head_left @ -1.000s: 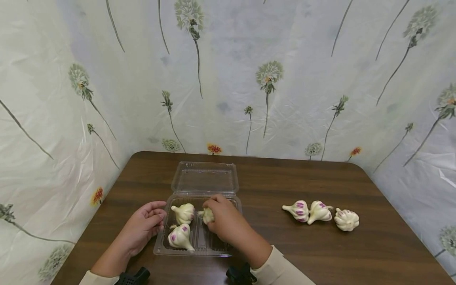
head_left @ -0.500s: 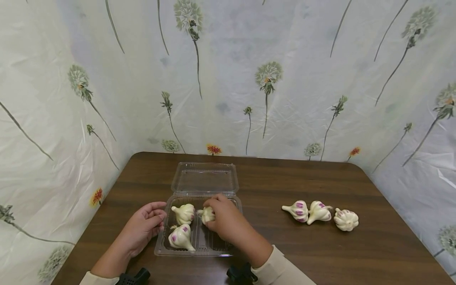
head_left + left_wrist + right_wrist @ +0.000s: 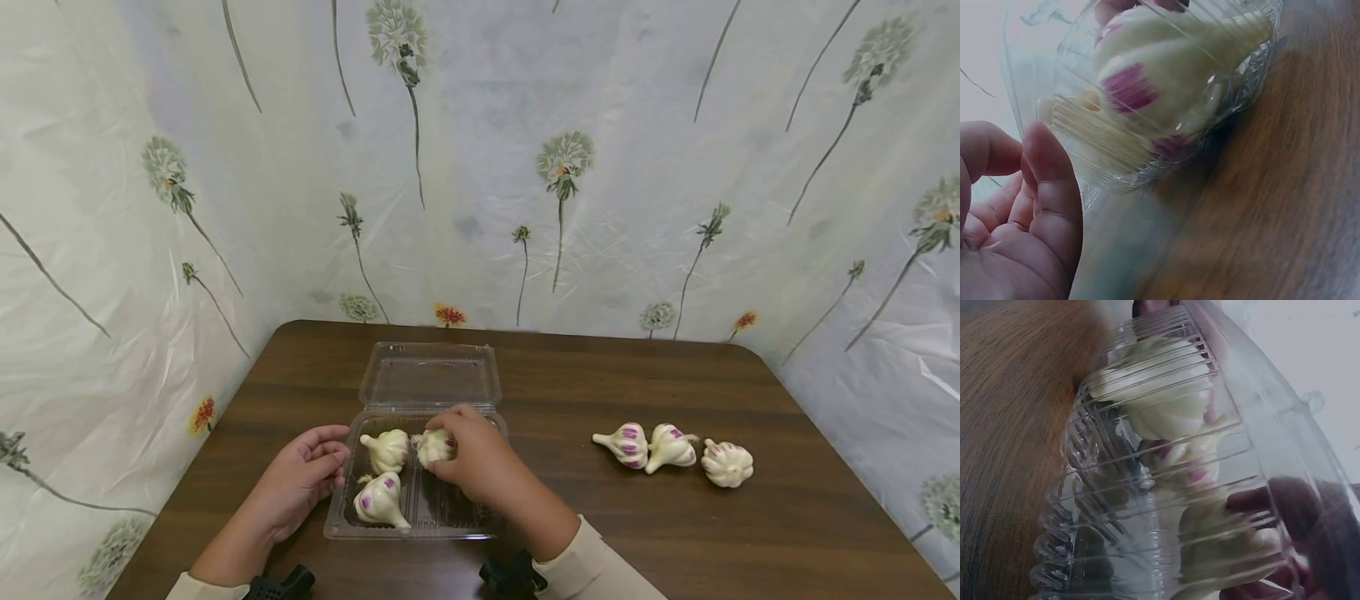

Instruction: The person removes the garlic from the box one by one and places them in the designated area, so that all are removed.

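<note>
A clear plastic clamshell container [image 3: 341,527] lies open on the table. My left hand [image 3: 303,479] is at its left edge; in the left wrist view, thumb and fingertips [image 3: 1044,147] pinch the rim. My right hand [image 3: 476,458] reaches inside and grips a garlic bulb [image 3: 433,448] in the upper middle of the tray. The right wrist view shows that bulb [image 3: 1213,540] through the ribbed wall, with fingers around it. To its left rests a second garlic bulb [image 3: 388,451]. Nearer me lies a third bulb [image 3: 381,500] with purple patches.
The hinged lid [image 3: 431,375] lies back behind the tray. At the right of the brown wooden table [image 3: 600,533] are three more garlic bulbs, the left one [image 3: 624,445], the middle one [image 3: 671,447] and the right one [image 3: 727,464]. A flower-printed sheet [image 3: 480,167] surrounds the table.
My right hand has shifted the gripped bulb slightly, and more of the bulb shows now. The left hand stays at the container's edge.
</note>
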Demonstrator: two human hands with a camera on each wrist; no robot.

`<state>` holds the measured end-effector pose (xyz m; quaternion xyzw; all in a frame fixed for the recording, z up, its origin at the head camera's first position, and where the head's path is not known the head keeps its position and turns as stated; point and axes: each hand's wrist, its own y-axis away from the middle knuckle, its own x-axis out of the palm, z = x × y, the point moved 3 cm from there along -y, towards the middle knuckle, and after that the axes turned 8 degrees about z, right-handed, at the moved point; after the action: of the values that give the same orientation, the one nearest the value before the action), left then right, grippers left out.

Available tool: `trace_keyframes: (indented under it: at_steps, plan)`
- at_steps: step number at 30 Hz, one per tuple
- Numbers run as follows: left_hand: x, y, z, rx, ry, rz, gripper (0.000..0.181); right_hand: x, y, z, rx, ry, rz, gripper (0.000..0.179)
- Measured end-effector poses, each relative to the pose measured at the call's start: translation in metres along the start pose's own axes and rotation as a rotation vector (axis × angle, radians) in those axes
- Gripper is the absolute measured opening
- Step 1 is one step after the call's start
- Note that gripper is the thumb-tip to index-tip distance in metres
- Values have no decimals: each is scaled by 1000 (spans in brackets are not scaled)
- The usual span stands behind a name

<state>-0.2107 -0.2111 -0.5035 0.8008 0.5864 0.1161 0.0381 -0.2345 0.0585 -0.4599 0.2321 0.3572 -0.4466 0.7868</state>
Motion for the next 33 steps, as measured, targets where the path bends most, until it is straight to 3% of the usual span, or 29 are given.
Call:
trace_keyframes:
  at_steps: [13,33]
  plan:
    - [-2,1,1,5,-10,-10,48,-4,1,-2,-31,-160,-25,45]
    - [-3,-1,3,18,0,-2,46,-16,20,-9,-102,-510,-237,43]
